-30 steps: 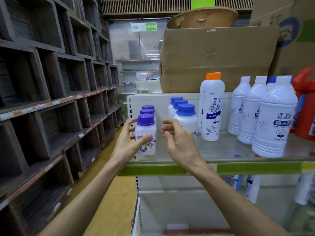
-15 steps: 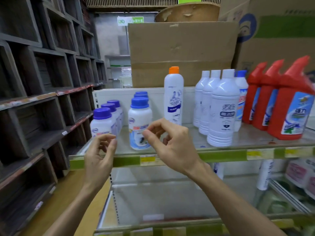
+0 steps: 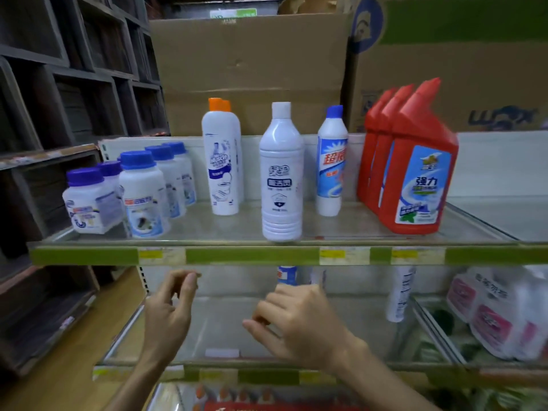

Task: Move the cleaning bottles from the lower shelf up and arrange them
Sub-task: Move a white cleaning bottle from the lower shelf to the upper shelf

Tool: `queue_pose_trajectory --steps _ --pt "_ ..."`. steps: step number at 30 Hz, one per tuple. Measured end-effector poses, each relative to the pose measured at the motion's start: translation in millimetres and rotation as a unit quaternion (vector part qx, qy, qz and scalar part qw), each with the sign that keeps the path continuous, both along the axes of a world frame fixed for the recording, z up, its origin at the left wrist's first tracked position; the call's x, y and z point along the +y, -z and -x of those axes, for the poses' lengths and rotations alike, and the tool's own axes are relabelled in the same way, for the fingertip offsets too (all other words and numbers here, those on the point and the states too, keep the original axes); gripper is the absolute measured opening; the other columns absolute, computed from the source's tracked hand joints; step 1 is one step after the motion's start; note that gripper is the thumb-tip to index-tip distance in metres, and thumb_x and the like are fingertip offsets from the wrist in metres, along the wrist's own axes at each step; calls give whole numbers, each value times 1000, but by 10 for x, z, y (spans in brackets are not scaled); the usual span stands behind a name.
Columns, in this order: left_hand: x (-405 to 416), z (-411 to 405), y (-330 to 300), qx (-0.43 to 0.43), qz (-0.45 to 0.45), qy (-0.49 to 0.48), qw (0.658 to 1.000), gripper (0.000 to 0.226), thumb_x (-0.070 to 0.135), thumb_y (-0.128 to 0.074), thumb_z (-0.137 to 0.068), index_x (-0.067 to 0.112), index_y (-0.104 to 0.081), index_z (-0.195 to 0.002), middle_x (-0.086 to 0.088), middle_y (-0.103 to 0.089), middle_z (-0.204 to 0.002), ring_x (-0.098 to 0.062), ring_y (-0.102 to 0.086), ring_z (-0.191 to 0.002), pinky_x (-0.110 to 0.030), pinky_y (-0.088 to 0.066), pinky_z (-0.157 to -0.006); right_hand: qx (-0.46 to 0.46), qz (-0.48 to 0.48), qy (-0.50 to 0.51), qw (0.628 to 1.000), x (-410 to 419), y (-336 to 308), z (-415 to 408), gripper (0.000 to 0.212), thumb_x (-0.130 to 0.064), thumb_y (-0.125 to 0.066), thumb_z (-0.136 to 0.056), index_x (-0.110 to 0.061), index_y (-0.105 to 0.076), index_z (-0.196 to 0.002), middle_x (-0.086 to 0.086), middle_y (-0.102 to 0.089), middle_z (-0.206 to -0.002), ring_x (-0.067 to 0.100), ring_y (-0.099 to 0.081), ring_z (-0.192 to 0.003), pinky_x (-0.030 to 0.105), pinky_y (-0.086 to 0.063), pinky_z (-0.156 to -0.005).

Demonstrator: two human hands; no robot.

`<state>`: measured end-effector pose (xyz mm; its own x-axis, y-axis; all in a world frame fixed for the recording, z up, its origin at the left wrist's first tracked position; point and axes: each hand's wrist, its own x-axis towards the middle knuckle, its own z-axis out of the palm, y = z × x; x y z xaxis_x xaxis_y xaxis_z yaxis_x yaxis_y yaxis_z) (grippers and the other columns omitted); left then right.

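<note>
The upper shelf (image 3: 252,256) carries several short white jars with blue caps (image 3: 143,191) at the left, an orange-capped white bottle (image 3: 222,161), a tall white bottle (image 3: 281,179), a blue-capped bottle (image 3: 331,167) and red bottles (image 3: 415,173) at the right. On the lower shelf (image 3: 225,330), a blue-labelled bottle (image 3: 287,274) and a white bottle (image 3: 400,295) stand at the back, partly hidden by the upper shelf's edge. My left hand (image 3: 170,312) and my right hand (image 3: 299,324) hover in front of the lower shelf, both empty with loosely curled fingers.
Large cardboard boxes (image 3: 252,72) sit behind and above the upper shelf. Dark wooden cubby shelves (image 3: 59,99) line the left side across a narrow wooden-floored aisle. Pink-labelled packs (image 3: 498,315) fill a bin at the lower right. More goods show on the shelf below.
Both hands have let go of the jars on the upper shelf and dropped to the lower shelf level. The view has shifted right and down.
</note>
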<state>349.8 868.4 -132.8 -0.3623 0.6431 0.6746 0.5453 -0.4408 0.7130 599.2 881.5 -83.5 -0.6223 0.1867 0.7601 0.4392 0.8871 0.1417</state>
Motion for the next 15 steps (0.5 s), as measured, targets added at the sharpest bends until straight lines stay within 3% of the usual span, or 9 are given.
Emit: queue_pose_trajectory --steps 4,8,11,13,15 --pt "63 -390 237 36 49 7 998 11 28 -58 -98 28 -67 -91 8 -68 -80 -12 -62 -73 -31 -49 -64 -50 12 40 998 137 451 -235 37 -41 -62 -96 -22 -65 -65 -7 -64 -60 16 -57 -54 31 -44 -43" --pt "385 -648 365 48 71 42 995 12 5 -63 -96 16 -66 -92 -3 -68 -80 -14 -61 -71 -22 -47 -62 -98 62 123 986 367 870 -412 37 -46 -56 -93 -25 -66 -65 -11 -66 -61 10 -60 -56 23 -30 -47" --pt "720 -799 456 -12 114 59 992 6 12 -63 -98 17 -65 -98 -3 -67 -88 -25 -63 -78 -25 -49 -66 -93 111 176 974 575 1173 -523 37 -46 -48 -92 -25 -66 -67 -10 -68 -64 12 -63 -60 24 -30 -51" --pt "970 -885 533 -54 152 61 985 6 18 -63 -98 18 -64 -104 -3 -67 -93 -32 -65 -86 -31 -50 -69 -95 163 192 963 732 1389 -577 39 -47 -40 -97 -23 -67 -83 -4 -73 -84 19 -66 -78 31 -44 -64" --pt "1228 -959 607 -66 181 65 979 15 23 -65 -97 19 -62 -111 -6 -67 -99 -31 -66 -92 -32 -51 -73 -101 200 213 951 877 1590 -626 41 -47 -37 -101 -21 -68 -94 3 -74 -98 26 -66 -90 34 -43 -74"
